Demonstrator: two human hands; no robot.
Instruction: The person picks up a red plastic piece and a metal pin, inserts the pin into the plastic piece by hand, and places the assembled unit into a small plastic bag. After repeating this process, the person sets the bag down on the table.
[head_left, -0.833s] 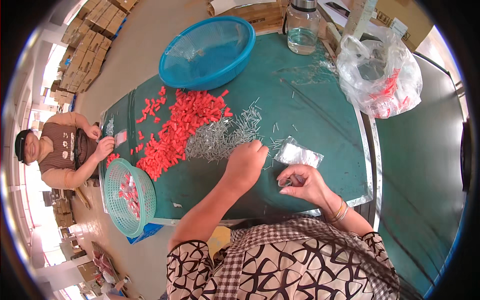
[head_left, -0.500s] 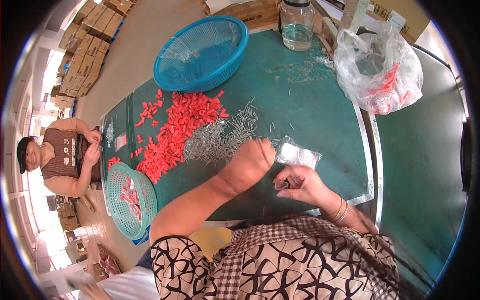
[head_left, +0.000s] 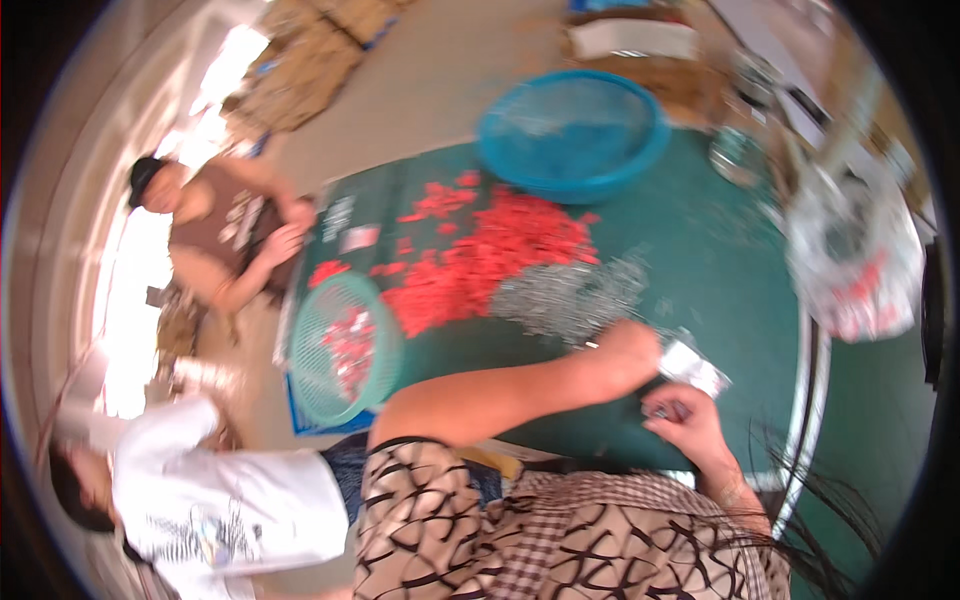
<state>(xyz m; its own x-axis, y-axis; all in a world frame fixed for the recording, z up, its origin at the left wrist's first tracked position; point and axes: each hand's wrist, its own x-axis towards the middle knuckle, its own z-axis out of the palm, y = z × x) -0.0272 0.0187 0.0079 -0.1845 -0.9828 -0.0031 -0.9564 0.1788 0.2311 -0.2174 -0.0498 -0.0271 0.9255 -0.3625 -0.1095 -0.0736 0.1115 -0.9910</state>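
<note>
My left hand (head_left: 632, 358) is closed like a fist at the near right edge of a pile of thin grey metal pins or screws (head_left: 565, 300). Its fingertips are hidden and blurred. Close by on the right, my right hand (head_left: 690, 425) curls thumb and fingers around something small and greyish that I cannot make out. Just beyond the two hands lie clear plastic bags (head_left: 690, 365) with white on them. To the left of the metal pieces spreads a heap of short red plastic pieces (head_left: 490, 255), like plugs or caps.
On the green table (head_left: 420, 190) stand a blue basket (head_left: 575, 185) at the back and a light green basket (head_left: 310, 385) of small packets at left. A jar (head_left: 738, 155) and a plastic bag (head_left: 850, 270) are at right. One co-worker (head_left: 225, 225) sits far left, another person (head_left: 230, 490) nearer.
The view has turned, so the table sits further right and a person in white shows at lower left. My right hand's fingers have drawn closer together. Both hands remain near the bags.
</note>
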